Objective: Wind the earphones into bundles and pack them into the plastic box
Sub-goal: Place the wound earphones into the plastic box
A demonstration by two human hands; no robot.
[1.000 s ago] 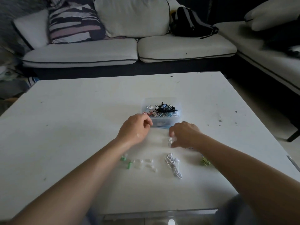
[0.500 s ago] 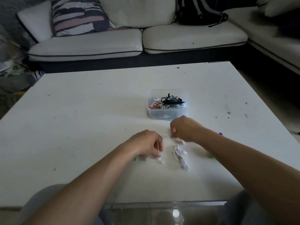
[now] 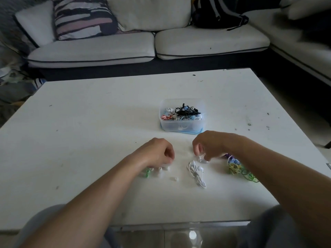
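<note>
Curled knuckles-up, the left hand [image 3: 157, 154] sits over small white and green earbud pieces [image 3: 155, 171] towards the table's [image 3: 89, 122] front edge (whether it grips any, I cannot tell); the white earphones [image 3: 196, 173] lie just right of them, their upper end pinched by the right hand's [image 3: 208, 146] down-pointing fingertips; a coloured tangle [image 3: 236, 168] lies under that wrist; the plastic box [image 3: 172, 127], part filled, stands mid-table beyond both hands.
</note>
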